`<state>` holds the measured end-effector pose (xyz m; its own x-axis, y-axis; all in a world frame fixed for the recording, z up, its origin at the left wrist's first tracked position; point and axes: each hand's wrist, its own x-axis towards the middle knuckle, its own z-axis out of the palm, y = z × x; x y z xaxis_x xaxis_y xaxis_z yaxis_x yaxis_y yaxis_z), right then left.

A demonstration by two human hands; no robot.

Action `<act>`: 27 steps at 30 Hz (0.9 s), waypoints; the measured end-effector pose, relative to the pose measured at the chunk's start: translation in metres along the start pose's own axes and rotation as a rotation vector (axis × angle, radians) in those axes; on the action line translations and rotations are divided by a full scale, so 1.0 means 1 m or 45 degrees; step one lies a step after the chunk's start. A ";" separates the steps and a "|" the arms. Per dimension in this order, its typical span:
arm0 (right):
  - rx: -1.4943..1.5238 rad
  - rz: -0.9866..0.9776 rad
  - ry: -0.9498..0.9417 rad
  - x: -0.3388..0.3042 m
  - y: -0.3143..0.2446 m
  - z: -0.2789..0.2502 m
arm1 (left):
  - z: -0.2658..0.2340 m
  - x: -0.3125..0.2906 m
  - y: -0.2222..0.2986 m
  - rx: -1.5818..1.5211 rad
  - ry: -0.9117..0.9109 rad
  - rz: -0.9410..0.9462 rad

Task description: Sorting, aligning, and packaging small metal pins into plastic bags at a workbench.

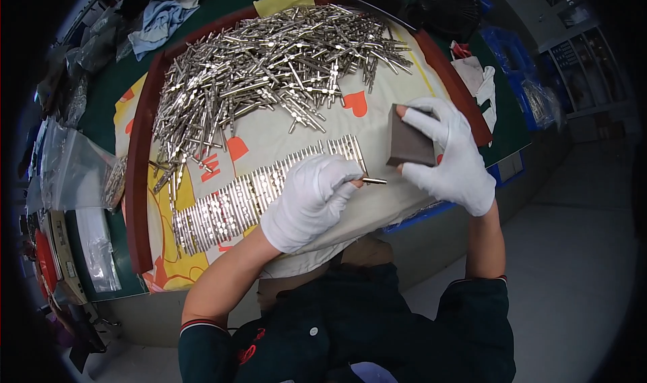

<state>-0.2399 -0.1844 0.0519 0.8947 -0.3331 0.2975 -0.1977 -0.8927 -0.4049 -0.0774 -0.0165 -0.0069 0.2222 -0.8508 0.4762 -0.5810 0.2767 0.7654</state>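
My left hand, in a white glove with bare fingertips, pinches a small metal shaft whose end sticks out to the right. My right hand, gloved the same way, grips a dark brown block that looks like a sanding block, thumb and fingers at its opposite edges. Block and shaft are apart. Under and beside my left hand runs a row of shafts laid side by side on the patterned cloth. Beyond it lies a large loose heap of similar shafts.
Dark red wooden rails border the cloth at left, back and right. Plastic bags lie on the green table at left. A black fan stands at the far right, near a blue crate. A yellow cloth hangs over the back rail.
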 end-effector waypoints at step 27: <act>0.123 -0.131 -0.075 -0.008 -0.028 0.002 | 0.003 -0.003 0.002 -0.537 -0.162 -0.518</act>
<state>-0.2409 -0.1564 0.0587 0.9308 -0.2203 0.2917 -0.0666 -0.8868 -0.4573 -0.0817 -0.0146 -0.0079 0.2510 -0.9652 0.0729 -0.1021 0.0485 0.9936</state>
